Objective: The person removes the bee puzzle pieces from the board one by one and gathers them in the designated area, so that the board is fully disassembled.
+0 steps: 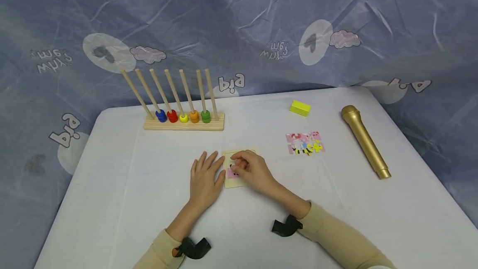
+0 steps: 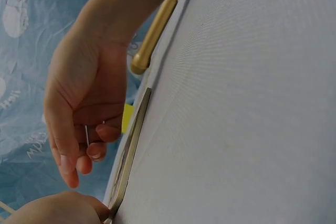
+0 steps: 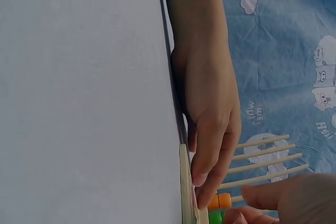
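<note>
The right hand (image 1: 255, 171) is over a shallow puzzle tray (image 1: 234, 183), its grip partly closed: thumb and forefinger bent toward each other with a gap between their tips, the other fingers curled under. In the left wrist view a thin pale edge (image 2: 87, 135) shows among those fingers; I cannot tell whether it is a piece being held. The left hand (image 1: 205, 182) has its grip loose, fingers spread, with the tips of forefinger and thumb at the tray's left edge.

The right hand stands in the way of the tray's right part, hiding much of what is inside. Beyond it, to the right, loose puzzle pieces (image 1: 297, 142) lie close together, mostly pink, with some yellow. A yellow block (image 1: 300, 108) sits behind them, and a gold microphone-shaped stick (image 1: 366, 141) lies slantwise farther right. Left of the tray, toward the back, is a wooden abacus (image 1: 183, 125) with seven pegs. All rest on the white-covered bench (image 1: 93, 186), before a printed backdrop (image 1: 209, 20).

The tray holds a pink piece (image 1: 232, 173) at its lower left. On the abacus, the five inner pegs carry blue, red, yellow, orange and green beads (image 1: 194, 116).
</note>
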Demonstrator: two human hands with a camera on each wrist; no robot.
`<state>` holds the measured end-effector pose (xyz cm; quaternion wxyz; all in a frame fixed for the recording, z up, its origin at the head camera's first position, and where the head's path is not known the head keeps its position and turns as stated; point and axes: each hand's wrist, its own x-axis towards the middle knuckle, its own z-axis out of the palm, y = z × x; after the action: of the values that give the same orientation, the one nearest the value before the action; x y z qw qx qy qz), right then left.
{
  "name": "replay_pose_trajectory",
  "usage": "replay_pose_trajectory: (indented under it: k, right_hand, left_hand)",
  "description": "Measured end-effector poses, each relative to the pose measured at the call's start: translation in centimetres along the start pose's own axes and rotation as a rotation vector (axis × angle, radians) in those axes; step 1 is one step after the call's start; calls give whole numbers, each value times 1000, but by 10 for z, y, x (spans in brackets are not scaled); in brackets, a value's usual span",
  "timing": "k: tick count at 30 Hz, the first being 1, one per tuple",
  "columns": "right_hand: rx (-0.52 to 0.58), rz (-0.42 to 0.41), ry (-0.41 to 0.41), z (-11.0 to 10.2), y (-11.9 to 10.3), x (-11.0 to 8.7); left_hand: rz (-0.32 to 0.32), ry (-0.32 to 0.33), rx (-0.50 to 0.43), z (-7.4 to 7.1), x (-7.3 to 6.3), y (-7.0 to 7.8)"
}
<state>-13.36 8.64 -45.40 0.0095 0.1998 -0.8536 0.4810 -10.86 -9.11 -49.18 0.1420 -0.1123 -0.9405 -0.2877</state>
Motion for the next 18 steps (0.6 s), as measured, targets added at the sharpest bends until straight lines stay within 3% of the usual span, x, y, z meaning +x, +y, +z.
replay_pose_trajectory:
  k: [18]
  right_hand:
    - [-103, -12, -40, 7, 4, -3]
  left_hand:
    - [-7, -13, 13, -1, 0, 1]
